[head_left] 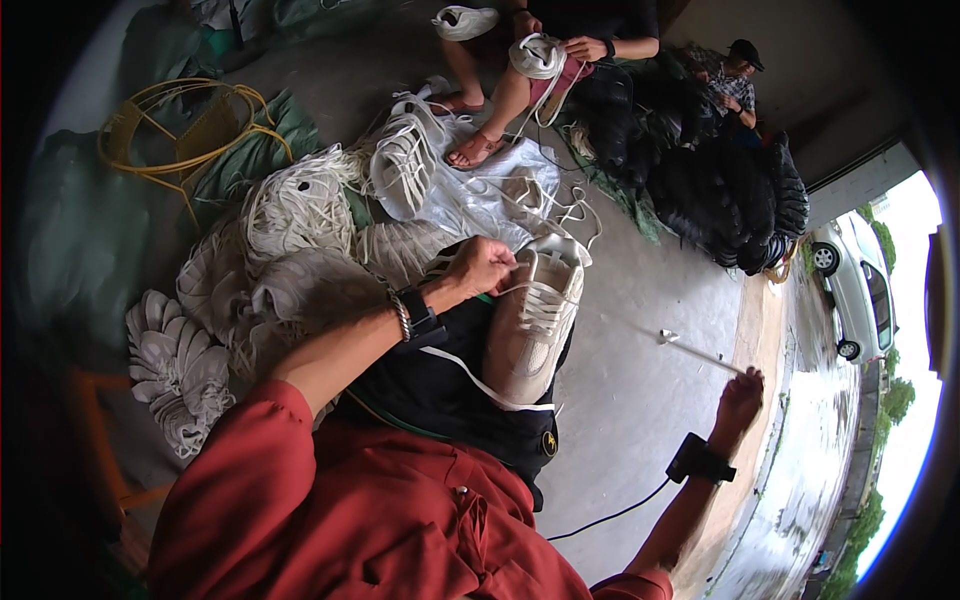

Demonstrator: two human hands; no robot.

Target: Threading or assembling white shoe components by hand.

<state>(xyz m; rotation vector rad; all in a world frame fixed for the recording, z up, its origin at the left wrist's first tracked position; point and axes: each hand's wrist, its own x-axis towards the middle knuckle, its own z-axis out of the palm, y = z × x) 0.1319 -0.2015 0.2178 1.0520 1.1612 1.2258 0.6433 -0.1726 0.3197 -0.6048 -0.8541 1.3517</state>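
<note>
A white sneaker (535,330) rests on my lap over dark cloth, its toe toward me. Its lace is threaded across the tongue in several rows. Beside the collar, my left hand (482,268) is closed in a pinch on the lace near the top eyelets. Out to the right, away from the shoe, my right hand (738,402) is closed on a white lace (705,355). That lace stretches from my fingers toward the shoe, and its far part is blurred. Another white band (470,372) runs beneath the sneaker.
White uppers and laces (300,205) lie heaped at left on a white sheet (470,185). A yellow round frame (190,120) stands beyond. Across from me a person (580,50) handles another white shoe; another person (735,85) sits by black piles (710,190). A car (860,285) is outside.
</note>
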